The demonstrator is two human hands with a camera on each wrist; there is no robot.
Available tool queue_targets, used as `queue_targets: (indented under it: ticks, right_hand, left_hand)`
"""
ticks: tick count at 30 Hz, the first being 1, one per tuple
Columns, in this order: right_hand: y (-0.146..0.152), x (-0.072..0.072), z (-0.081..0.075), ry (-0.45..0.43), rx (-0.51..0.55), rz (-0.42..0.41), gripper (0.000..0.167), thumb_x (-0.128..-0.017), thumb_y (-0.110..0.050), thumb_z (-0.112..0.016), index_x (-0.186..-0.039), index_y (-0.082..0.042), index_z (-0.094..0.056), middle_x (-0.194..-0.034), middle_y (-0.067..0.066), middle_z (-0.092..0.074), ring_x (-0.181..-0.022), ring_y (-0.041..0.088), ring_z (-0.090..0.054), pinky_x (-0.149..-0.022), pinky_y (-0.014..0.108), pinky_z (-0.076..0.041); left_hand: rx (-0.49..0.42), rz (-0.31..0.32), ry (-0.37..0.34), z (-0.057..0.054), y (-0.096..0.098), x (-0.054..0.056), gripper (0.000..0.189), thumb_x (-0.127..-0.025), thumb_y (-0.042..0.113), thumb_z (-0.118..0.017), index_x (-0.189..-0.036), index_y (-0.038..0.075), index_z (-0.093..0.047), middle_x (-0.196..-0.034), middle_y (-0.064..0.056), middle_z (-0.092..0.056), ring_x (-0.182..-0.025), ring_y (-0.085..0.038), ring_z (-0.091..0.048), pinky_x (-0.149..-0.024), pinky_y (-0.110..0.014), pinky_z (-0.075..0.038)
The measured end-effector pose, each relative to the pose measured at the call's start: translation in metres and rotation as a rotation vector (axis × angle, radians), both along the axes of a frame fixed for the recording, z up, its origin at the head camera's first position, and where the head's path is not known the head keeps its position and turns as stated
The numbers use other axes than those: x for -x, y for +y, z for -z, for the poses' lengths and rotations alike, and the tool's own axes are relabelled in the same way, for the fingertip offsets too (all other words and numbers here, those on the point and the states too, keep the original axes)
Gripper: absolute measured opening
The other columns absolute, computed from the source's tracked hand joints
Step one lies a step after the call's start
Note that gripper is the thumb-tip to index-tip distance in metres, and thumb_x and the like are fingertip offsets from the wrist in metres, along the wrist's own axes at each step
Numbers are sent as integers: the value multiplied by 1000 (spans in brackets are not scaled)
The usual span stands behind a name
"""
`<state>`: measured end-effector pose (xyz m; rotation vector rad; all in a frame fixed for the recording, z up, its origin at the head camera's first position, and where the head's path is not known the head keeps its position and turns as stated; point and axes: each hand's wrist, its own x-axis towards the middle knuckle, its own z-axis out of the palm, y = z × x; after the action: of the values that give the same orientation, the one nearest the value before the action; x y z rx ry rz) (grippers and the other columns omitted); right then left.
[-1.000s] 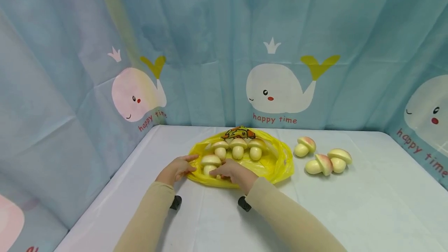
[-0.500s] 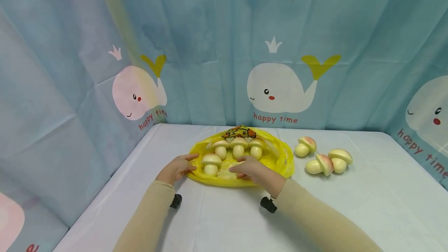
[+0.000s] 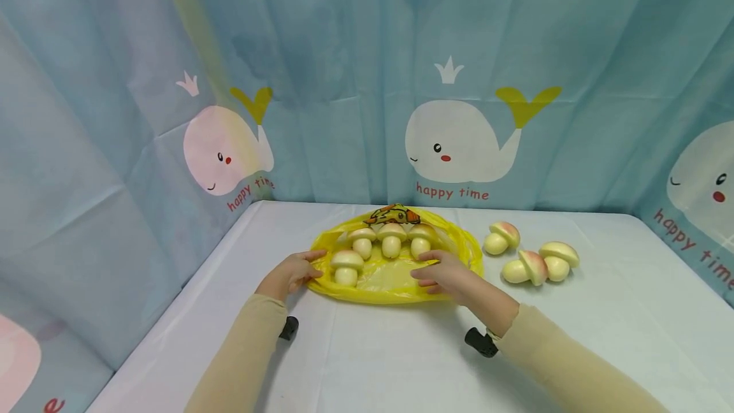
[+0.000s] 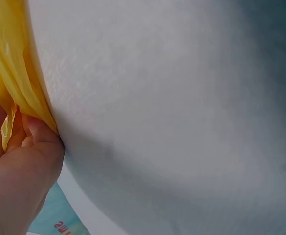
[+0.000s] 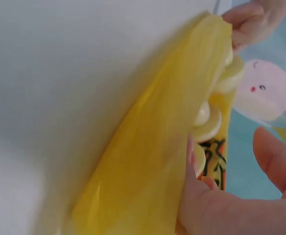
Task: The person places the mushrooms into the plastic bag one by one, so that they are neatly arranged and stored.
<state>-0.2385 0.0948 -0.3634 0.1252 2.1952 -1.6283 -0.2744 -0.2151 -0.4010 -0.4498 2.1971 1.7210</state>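
Note:
A yellow plastic bag (image 3: 385, 278) with a printed cartoon lies open on the table. My left hand (image 3: 287, 275) pinches its left rim; the bunched plastic shows between thumb and fingers in the left wrist view. Inside the bag, three toy mushrooms stand in a row along the back, the middle mushroom (image 3: 392, 241) among them. Another toy mushroom (image 3: 346, 268) stands at the front left. My right hand (image 3: 450, 276) reaches over the bag's right front with nothing in it. In the right wrist view its thumb (image 5: 275, 159) spreads wide while its fingers dip behind the front plastic.
To the right of the bag, three more toy mushrooms lie on the white table (image 3: 625, 311): one mushroom (image 3: 502, 238) at the back, and a touching pair, the left mushroom (image 3: 526, 268) beside the right mushroom (image 3: 559, 260). A blue whale-print curtain (image 3: 355, 81) hangs behind.
My right hand has moved right, away from the front-left mushroom, which now stands uncovered in the bag. My left hand has stayed at the bag's left rim.

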Motion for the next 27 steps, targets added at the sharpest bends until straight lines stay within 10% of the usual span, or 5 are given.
queue_targets:
  ticks: [5,27]
  right_hand:
    - [20,-7,-7,36,19,-9,56,-94,-10,-64,-140,8,-38,-130,27,-51,-112,39,-57,-88,41,-52]
    - [107,-16,-26,229,-174,120,66,-96,-30,-60,-145,4,-33,-137,27,-43,-119,38,-44,-91,45,-45]
  left_hand:
    - [9,-12,-10,0,0,0,58,-89,-12,-58,-144,4,-47,-148,-21,-34,-70,-14,-36,-62,-18,-34]
    - [38,-8,-6,-2,-2,0,58,-90,-11,-58,-144,5,-47,-149,-21,-33,-79,-15,-40,-65,-18,-37]
